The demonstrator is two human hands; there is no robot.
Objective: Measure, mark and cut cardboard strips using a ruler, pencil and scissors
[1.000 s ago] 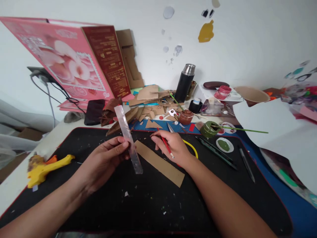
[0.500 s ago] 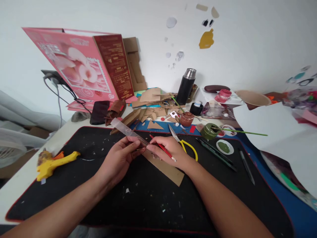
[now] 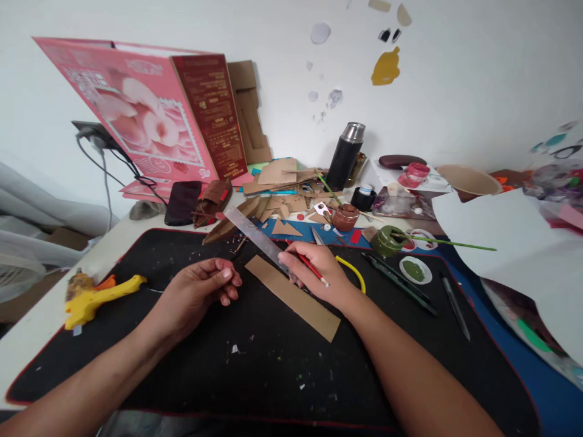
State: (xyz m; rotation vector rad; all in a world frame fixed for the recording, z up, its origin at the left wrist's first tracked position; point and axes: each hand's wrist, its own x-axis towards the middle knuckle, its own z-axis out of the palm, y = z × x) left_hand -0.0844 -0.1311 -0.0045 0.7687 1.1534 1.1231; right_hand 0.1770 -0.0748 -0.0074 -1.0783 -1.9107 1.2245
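My right hand (image 3: 319, 267) is closed on a clear plastic ruler (image 3: 255, 233), which slants up and left from the fingers. A red pencil (image 3: 307, 266) is also tucked in this hand, its eraser end toward the wrist. Below the ruler a brown cardboard strip (image 3: 296, 300) lies flat on the black mat (image 3: 255, 382). To the left of the strip, my left hand (image 3: 200, 291) hovers apart from it, fingers loosely curled, with nothing visible in them. Scissors with a yellow handle (image 3: 353, 272) lie partly hidden behind my right hand.
A yellow glue gun (image 3: 100, 297) lies at the left. Cardboard scraps (image 3: 282, 206), a black thermos (image 3: 346, 159) and paint jars (image 3: 387, 240) line the back. Dark pens (image 3: 401, 284) and a dish of green paint (image 3: 415, 270) are on the right. A pink box (image 3: 146, 115) stands back left.
My left hand has let go of the ruler and moved left and down. The ruler, now held by my right hand alone, has shifted right, uncovering more of the cardboard strip.
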